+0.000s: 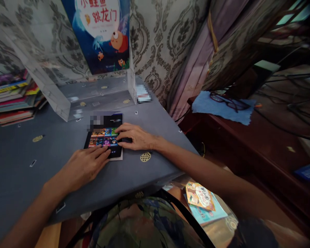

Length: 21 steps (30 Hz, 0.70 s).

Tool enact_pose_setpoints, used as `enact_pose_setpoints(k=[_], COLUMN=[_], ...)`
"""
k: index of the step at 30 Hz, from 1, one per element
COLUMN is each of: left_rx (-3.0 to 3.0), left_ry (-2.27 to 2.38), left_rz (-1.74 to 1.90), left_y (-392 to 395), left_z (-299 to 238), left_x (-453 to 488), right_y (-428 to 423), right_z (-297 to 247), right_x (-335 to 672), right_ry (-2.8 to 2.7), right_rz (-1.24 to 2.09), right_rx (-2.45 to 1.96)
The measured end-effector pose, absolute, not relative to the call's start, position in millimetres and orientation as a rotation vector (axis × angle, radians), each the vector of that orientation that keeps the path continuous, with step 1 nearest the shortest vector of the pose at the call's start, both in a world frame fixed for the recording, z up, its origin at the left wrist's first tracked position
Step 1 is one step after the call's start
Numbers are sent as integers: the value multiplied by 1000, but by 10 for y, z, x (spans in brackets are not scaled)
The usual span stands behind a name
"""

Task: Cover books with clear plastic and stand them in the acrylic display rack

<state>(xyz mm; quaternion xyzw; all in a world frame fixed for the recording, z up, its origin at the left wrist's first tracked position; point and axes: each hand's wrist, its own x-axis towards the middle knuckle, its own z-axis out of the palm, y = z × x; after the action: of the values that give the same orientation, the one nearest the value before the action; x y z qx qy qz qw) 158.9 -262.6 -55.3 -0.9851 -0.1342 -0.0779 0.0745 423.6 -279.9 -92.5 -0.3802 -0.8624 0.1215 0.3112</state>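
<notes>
A dark book with rows of small coloured pictures on its cover lies flat on the grey table. My left hand rests palm down at the book's near left corner, fingers stretched out onto the cover. My right hand lies flat on the book's right edge, fingers extended and pressing on it. Neither hand grips anything.
A clear acrylic stand holds an upright blue picture book at the back. A stack of books sits far left. Right of the table a dark wooden cabinet carries a blue cloth with glasses. More books lie on the floor.
</notes>
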Motion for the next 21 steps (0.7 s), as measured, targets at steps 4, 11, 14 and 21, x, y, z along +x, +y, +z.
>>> enact_pose_setpoints(k=[4, 11, 14, 21], left_rx=[-2985, -3021, -2975, -2851], left_ry=[-459, -725, -905, -982], left_rz=[-308, -403, -406, -374], left_y=[-2628, -2174, -1923, -1869], left_z=[-552, -668, -740, -801], left_x=[1597, 1578, 1583, 1600], right_y=[-2834, -2855, -2847, -2789], right_z=[-892, -902, -931, -987], right_x=[4209, 4131, 4101, 4083], right_ry=[-2303, -2302, -2291, -2227], right_rz=[263, 206, 164, 177], right_rx=[-1058, -1091, -1088, -1112])
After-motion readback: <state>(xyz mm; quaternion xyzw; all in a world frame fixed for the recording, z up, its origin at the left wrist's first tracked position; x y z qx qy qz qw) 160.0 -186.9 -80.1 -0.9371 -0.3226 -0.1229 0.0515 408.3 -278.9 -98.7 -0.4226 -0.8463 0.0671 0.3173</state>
